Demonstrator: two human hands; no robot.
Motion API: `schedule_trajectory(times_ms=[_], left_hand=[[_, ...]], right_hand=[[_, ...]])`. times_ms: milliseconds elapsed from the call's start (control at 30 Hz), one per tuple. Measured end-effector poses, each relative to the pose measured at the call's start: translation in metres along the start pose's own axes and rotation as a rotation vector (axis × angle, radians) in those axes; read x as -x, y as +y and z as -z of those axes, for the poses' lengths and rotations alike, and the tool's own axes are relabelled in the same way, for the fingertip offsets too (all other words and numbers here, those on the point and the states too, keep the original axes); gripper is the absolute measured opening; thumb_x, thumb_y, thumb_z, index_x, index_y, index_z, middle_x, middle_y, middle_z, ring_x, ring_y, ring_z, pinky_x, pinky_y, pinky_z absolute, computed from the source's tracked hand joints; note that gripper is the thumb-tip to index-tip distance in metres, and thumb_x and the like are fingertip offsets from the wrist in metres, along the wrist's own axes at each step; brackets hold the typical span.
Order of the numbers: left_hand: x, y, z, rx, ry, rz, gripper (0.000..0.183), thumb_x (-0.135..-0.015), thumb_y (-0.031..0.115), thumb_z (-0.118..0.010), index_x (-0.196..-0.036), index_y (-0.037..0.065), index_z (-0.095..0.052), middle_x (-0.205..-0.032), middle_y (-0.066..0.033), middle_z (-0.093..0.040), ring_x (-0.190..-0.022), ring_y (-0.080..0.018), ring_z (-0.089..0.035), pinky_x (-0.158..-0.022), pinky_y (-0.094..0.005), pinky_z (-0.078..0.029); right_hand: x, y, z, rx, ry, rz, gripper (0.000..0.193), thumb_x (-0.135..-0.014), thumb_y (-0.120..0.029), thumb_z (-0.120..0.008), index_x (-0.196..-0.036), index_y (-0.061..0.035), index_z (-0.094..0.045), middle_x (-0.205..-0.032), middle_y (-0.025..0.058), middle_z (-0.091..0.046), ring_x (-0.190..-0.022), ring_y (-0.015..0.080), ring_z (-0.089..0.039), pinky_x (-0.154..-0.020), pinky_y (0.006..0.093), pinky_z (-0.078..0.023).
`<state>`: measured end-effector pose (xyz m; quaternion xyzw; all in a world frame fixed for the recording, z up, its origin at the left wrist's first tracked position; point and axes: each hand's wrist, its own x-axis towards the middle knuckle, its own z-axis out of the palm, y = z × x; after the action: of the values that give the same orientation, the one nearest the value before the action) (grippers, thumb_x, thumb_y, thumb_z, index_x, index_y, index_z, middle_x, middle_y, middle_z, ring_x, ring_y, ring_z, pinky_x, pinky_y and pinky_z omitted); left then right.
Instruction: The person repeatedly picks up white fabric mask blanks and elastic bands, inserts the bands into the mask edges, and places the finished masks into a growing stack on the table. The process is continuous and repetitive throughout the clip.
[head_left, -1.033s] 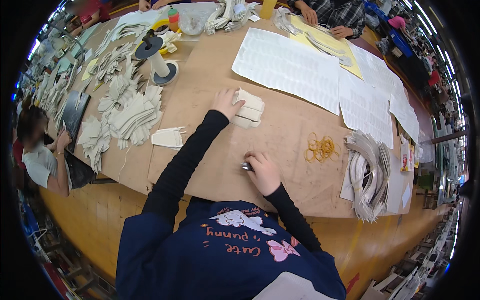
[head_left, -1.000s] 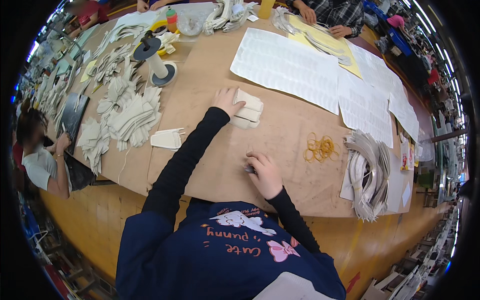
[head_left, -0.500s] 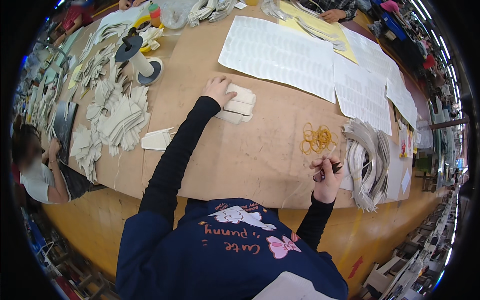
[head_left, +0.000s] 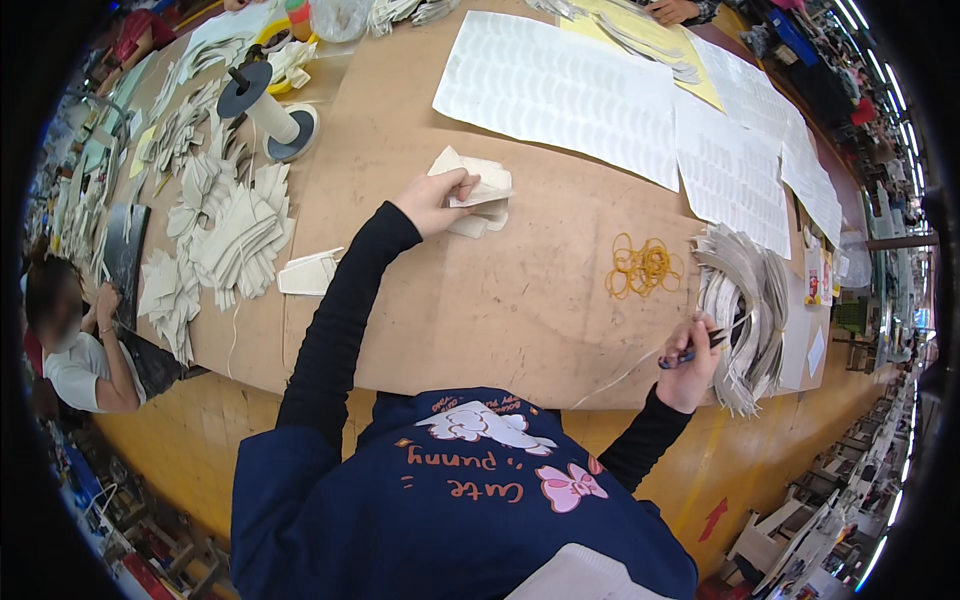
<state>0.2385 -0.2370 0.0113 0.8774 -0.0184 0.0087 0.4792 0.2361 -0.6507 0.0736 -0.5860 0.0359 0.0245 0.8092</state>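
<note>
It was a factory workshop: a broad desk bore heaps of pale pieces and a large spool, a co-worker was alongside, and strip lights ran beyond.

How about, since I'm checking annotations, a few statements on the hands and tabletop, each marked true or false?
1. The left hand holds pale flat pieces. True.
2. The right hand is empty. False: it holds a small cutting tool.
3. The yellow bands lie left of the grey strips. True.
4. The spool stands right of the large white sheet. False: it stands to its left.
</note>
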Motion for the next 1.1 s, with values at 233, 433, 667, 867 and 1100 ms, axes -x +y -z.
schedule_trajectory(times_ms=[233, 433, 667, 867, 1100], left_hand=[[0.084, 0.029, -0.046, 0.826, 0.128, 0.343, 0.023, -0.087, 0.007, -0.072, -0.098, 0.007, -0.052, -0.082, 0.0031, -0.056, -0.076, -0.0059, -0.055, -0.070, -0.0233, -0.047], [0.125, 0.047, -0.095, -0.331, 0.470, 0.253, 0.047, -0.075, 0.012, -0.080, -0.116, 0.008, -0.058, -0.083, -0.0067, -0.056, -0.078, -0.0229, -0.055, -0.080, -0.0342, -0.047], [0.144, 0.072, -0.081, 0.524, 0.196, 0.228, 0.029, -0.086, 0.014, -0.074, -0.112, 0.003, -0.067, -0.105, -0.0111, -0.067, -0.093, -0.0172, -0.062, -0.083, -0.0309, -0.049], [0.148, 0.056, -0.066, 0.833, 0.098, 0.516, 0.019, -0.090, 0.012, -0.072, -0.102, -0.002, -0.072, -0.086, -0.0052, -0.072, -0.077, -0.0070, -0.064, -0.071, -0.0209, -0.050], [0.137, 0.024, -0.053, 0.404, 0.266, 0.530, 0.015, -0.084, 0.015, -0.075, -0.088, 0.001, -0.074, -0.079, -0.0063, -0.072, -0.072, -0.0134, -0.065, -0.068, -0.0270, -0.050]], right_hand=[[-0.004, -0.050, 0.053, 0.095, 0.410, 0.396, 0.018, -0.100, -0.025, -0.061, -0.105, -0.0079, -0.060, -0.075, -0.0043, -0.054, -0.053, 0.0001, -0.038, -0.043, 0.0172, -0.025], [-0.002, -0.067, 0.062, -0.212, -0.018, 0.327, 0.013, -0.101, -0.019, -0.055, -0.098, -0.0070, -0.056, -0.071, 0.0007, -0.048, -0.057, 0.0088, -0.039, -0.049, 0.0238, -0.032], [0.006, 0.018, -0.062, 0.459, -0.692, -0.484, 0.012, -0.085, -0.005, -0.068, -0.094, 0.0028, -0.069, -0.067, 0.0011, -0.061, -0.060, 0.0083, -0.058, -0.056, 0.0220, -0.045], [0.017, 0.071, -0.138, 0.598, -0.925, -0.643, 0.019, -0.090, -0.016, -0.068, -0.093, 0.0029, -0.070, -0.064, -0.0011, -0.058, -0.058, 0.0056, -0.053, -0.055, 0.0233, -0.041], [0.010, 0.104, -0.153, 0.810, -0.797, -0.474, 0.020, -0.089, -0.018, -0.071, -0.087, 0.0024, -0.072, -0.062, 0.0004, -0.060, -0.054, 0.0058, -0.052, -0.052, 0.0228, -0.039]])
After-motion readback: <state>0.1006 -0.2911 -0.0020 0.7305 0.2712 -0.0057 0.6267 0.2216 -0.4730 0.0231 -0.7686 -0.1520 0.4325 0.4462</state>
